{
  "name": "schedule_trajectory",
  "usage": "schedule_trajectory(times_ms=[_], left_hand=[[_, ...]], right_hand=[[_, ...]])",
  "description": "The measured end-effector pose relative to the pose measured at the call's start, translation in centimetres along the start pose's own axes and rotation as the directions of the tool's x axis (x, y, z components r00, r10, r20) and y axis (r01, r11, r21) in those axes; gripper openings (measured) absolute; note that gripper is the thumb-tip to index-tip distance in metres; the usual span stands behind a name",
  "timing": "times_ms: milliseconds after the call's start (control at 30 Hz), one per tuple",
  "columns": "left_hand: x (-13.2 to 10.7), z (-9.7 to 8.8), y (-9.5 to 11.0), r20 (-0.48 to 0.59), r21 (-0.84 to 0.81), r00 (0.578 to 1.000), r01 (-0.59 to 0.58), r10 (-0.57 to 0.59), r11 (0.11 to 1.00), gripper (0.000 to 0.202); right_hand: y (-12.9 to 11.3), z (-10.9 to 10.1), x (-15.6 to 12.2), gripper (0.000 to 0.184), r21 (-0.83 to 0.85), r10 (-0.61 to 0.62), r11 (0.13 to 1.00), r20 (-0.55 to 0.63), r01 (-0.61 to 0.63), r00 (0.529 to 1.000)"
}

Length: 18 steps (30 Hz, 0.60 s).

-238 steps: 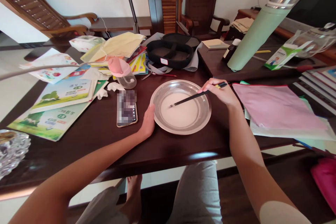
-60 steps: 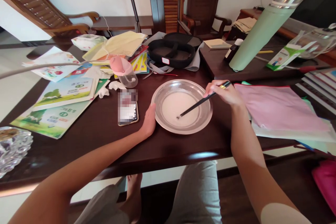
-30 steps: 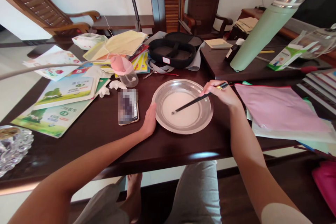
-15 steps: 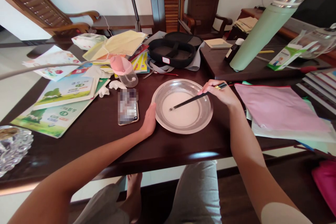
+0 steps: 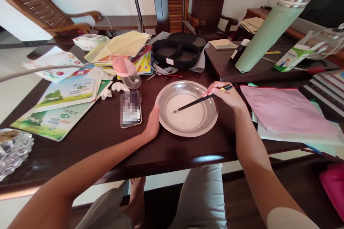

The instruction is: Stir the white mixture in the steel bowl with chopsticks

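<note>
A round metal bowl (image 5: 187, 133) stands on the dark table with a milky white liquid (image 5: 185, 121) in it. My left hand (image 5: 153, 121) holds the bowl's left rim, its fingertips partly hidden by the edge. In my right hand (image 5: 221, 93), above the bowl's right rim, is a pair of black chopsticks (image 5: 192, 103) with gold bands near the upper ends. They slant down to the left, close together, with their tips in the liquid. A phone (image 5: 131, 109) with a partly blurred screen lies left of my left hand.
A pink-lidded cup (image 5: 129, 75), crumpled tissues (image 5: 119, 86) and booklets (image 5: 67, 96) lie to the left. An opened black case (image 5: 176, 55) sits behind the bowl. To the right are a tall green thermos (image 5: 268, 39), a small dark bottle (image 5: 240, 50) and a pink folder (image 5: 287, 111).
The chopstick tips have shifted very slightly left within the liquid. Both hands and the bowl stay in place.
</note>
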<state>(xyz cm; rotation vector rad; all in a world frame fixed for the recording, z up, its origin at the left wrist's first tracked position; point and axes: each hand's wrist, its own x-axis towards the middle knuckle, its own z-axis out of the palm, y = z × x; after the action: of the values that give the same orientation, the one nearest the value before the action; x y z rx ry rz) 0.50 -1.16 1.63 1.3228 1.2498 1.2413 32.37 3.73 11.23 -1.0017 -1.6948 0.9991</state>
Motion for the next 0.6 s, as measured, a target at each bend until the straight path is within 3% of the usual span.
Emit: schedule_trajectory(times_ms=[167,267,400,500,600], left_hand=[[-0.1,0.0,0.2,0.012,0.014,1.000,0.006,-0.006,1.000,0.070],[-0.1,0.0,0.2,0.011,-0.005,1.000,0.011,-0.011,1.000,0.069],[-0.1,-0.1,-0.1,0.013,-0.014,1.000,0.005,-0.004,1.000,0.067],[-0.1,-0.1,0.0,0.005,-0.009,1.000,0.016,-0.016,1.000,0.067],[-0.2,-0.1,0.2,0.004,-0.009,1.000,0.021,-0.021,1.000,0.066]], right_hand=[[0.7,-2.6,-0.4,0.052,-0.035,-0.022,0.999,-0.257,0.014,0.966],[1.0,-2.7,-0.6,0.052,0.009,-0.003,1.000,-0.163,0.005,0.987],[0.4,-0.3,-0.2,0.048,0.027,0.015,1.000,0.033,-0.016,0.999],[0.2,-0.1,0.0,0.048,-0.002,0.003,1.000,-0.039,-0.003,0.999],[0.5,-1.7,-0.3,0.049,-0.029,-0.002,1.000,-0.201,-0.003,0.980]])
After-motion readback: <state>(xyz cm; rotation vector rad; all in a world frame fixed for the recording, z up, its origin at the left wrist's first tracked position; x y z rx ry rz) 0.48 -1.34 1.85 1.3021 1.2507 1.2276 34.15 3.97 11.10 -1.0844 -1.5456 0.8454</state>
